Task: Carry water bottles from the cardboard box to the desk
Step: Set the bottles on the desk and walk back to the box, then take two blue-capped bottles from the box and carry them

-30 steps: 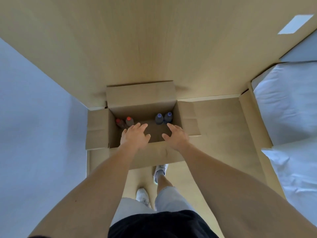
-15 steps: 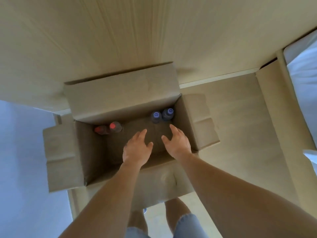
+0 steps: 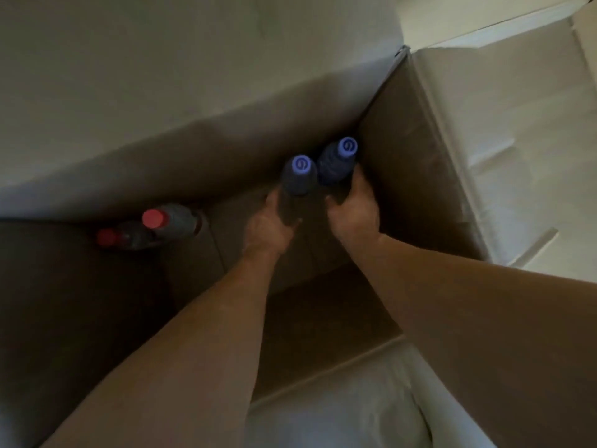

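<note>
Two blue-capped bottles (image 3: 318, 169) stood upright and touching in the far right corner of the cardboard box (image 3: 416, 176), at about one o'clock from the box's middle. The left hand (image 3: 268, 221) was curled round the body of the nearer bottle (image 3: 298, 176), and the right hand (image 3: 353, 211) was wrapped round the lower body of the corner bottle (image 3: 337, 160); each hand was closed on its own bottle. The step in hand looked like the grasp itself, with both bottles seemingly not yet raised from the box floor. At about nine o'clock, well apart from the hands, two red-capped bottles (image 3: 148, 227) waited against the far wall. The desk was not in view. The next move would probably call for a straight lift, clear of the right wall and its flap (image 3: 504, 156), then a turn toward the desk.
</note>
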A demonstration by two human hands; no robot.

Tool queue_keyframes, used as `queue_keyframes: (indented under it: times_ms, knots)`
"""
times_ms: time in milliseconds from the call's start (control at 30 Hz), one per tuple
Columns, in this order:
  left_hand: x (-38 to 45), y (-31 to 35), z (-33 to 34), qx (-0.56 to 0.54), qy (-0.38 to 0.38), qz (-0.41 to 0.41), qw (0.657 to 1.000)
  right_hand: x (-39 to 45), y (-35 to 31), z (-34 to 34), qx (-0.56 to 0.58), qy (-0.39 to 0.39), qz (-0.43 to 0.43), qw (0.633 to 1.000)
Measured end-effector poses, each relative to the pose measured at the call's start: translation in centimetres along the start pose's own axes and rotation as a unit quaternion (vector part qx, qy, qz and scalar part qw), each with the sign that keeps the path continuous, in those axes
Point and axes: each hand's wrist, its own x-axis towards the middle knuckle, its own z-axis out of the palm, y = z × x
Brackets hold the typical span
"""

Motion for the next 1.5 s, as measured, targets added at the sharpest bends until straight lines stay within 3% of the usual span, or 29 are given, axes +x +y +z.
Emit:
queue_keyframes:
  times_ms: [200,533,900,1133,1367,1500]
  knots:
    - [4.3,0.3,1.5,-0.108,0.079,0.033,0.99,2.5,0.7,1.3,0.026,0.048,-0.043,0.998]
    - [5.4,0.9,2.4,-0.112,0.168,0.044,0.978,3.3,0.4,1.6,0.011,0.092,-0.076,0.993]
    - [4.0,-4.5,-0.8,-0.087,0.138,0.048,0.985,6.5,-0.6,2.5,0.009,0.088,-0.068,0.994]
    - [1.4,-5.9,-2.9,-0.12,0.113,0.035,0.986,4.3,-0.6,2.8,0.038,-0.024,-0.119,0.992]
    - [-3.9,-3.9,-8.4,-0.181,0.031,0.022,0.983,-0.5,-1.2,-1.0,0.165,-0.182,-0.028,0.969]
    - [-6.9,-1.2,-11.7,-0.247,0.03,0.023,0.968,-2.9,-3.0,-4.9,0.228,-0.22,0.005,0.949]
